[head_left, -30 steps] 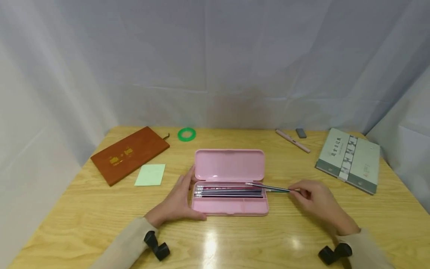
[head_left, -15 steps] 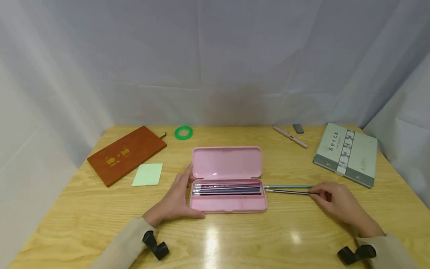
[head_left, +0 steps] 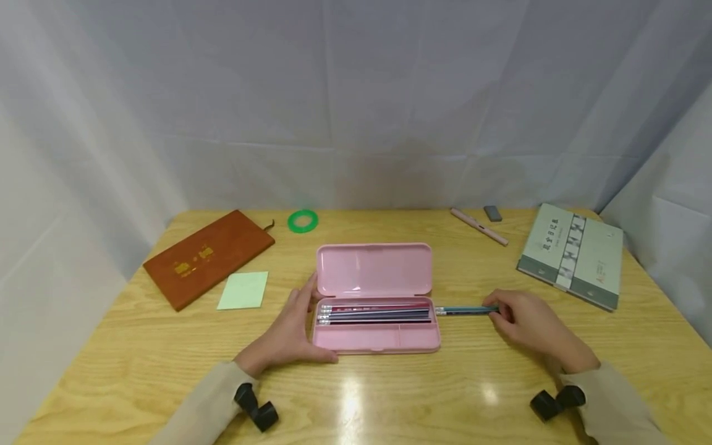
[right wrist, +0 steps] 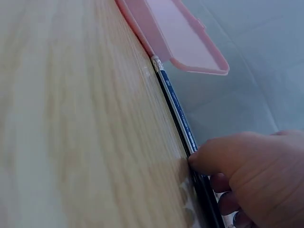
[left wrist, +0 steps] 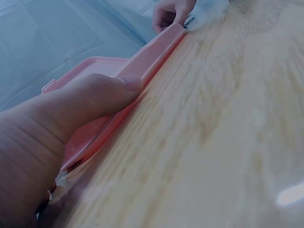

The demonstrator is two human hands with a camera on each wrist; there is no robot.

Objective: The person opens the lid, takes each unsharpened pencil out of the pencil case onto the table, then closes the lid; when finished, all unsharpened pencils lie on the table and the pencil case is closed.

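Observation:
An open pink pencil case (head_left: 356, 338) lies on the table with its lid folded back, and several pencils (head_left: 372, 313) sit side by side in its long compartment. Around its left end my left hand (head_left: 289, 334) holds it, thumb along the front wall and fingers at the back. The thumb (left wrist: 102, 97) shows against the front wall in the left wrist view. Just right of the case, my right hand (head_left: 525, 321) pinches two pencils (right wrist: 175, 104) near their far ends. They lie close together on the table, eraser ends towards the case's right wall.
At the left lie a brown notebook (head_left: 208, 259), a pale green sticky-note pad (head_left: 243, 290) and a green tape ring (head_left: 303, 228). A pink pen (head_left: 478, 227), a grey eraser (head_left: 492, 214) and a green-grey book (head_left: 573, 253) lie at the right. A pale curtain hangs behind.
My right hand brought a dark pencil out of the case to the right and laid it by the green one, then moved back left; the two are now together. The left hand stays on the case.

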